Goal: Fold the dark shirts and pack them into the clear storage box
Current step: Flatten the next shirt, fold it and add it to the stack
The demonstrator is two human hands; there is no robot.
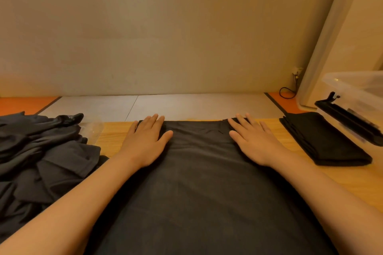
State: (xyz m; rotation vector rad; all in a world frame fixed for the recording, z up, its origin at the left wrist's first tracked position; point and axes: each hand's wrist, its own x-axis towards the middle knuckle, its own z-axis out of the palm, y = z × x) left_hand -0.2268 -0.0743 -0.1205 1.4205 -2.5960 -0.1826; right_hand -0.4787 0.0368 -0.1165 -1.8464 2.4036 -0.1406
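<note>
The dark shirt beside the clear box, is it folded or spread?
Folded: the shirt is a compact rectangle with stacked layered edges.

Left side is pretty much blocked: the pile of unfolded dark shirts [41,151] takes up that whole end of the wooden table [113,143], with a crumpled clear plastic bag [92,128] just beside it. Only a narrow bare strip of wood separates the pile from the spread shirt [203,172]. On the right there's a wider open lane. Then comes the folded shirt [323,141], and just beyond it the clear storage box [358,87], with a black bar [348,119] across its near side.
</note>
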